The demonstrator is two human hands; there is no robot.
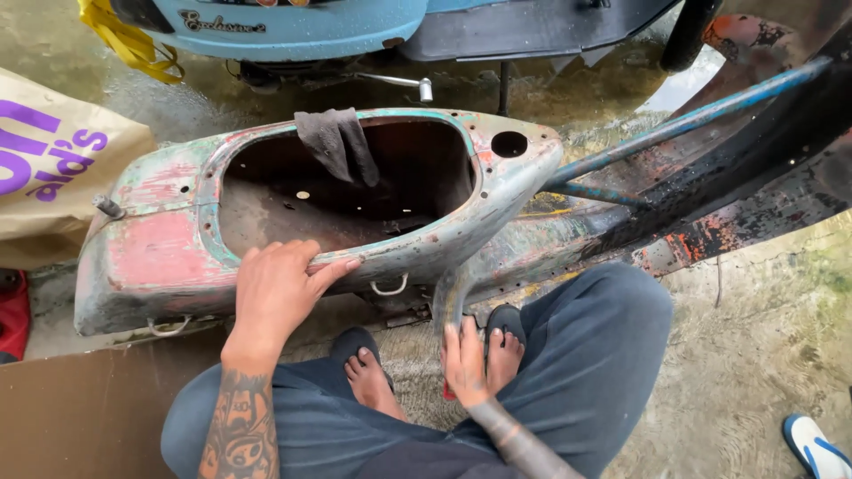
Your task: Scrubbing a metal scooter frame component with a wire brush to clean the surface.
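An old scooter body shell [169, 257] with worn red, green and bare metal paint lies on its side in front of me. My left hand [277, 288], on a tattooed forearm, grips the near rim of its open seat well. A dark grey rag [337, 142] hangs over the far rim. My right hand [466, 364] lies lower down, fingers together and pressed against the curved metal below the shell's nose. A bit of red [447, 391] shows under its palm; what it is I cannot tell. My sandalled feet [368, 372] are just beneath the shell.
A light blue scooter [293, 27] stands behind the shell. Blue tubes [683, 120] and rusty black panels [754, 204] run to the right. A tan paper bag [53, 168] is on the left, cardboard [80, 408] is at lower left, and the wet concrete [754, 372] is on the right.
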